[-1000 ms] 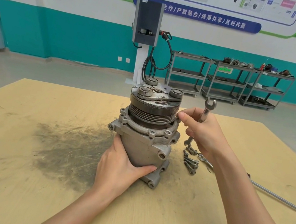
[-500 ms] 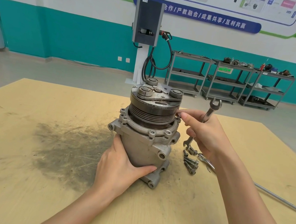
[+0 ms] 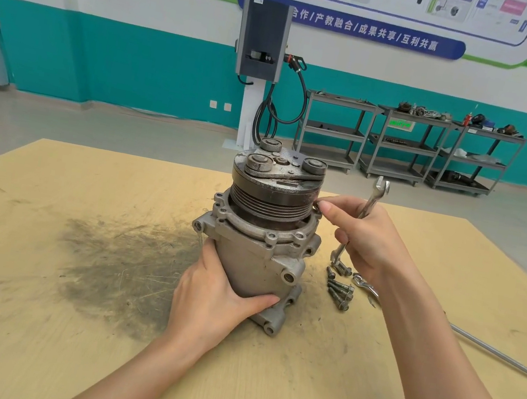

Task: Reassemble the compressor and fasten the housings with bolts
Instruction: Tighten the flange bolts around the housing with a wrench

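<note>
While left hand (image 3: pixel 216 290) clamps the compressor (image 3: pixel 263 234), start bolts by fingertip.
Right hand (image 3: pixel 366 241) grips wrench (image 3: pixel 370 204); fingertips (image 3: pixel 325 205) pinched at flange hole, bolt unseen.

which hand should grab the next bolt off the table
Probably the right hand: the loose bolts lie on the table just below it, on that side of the compressor. It already holds the wrench. The left hand grips the compressor body, steadying it.
</note>
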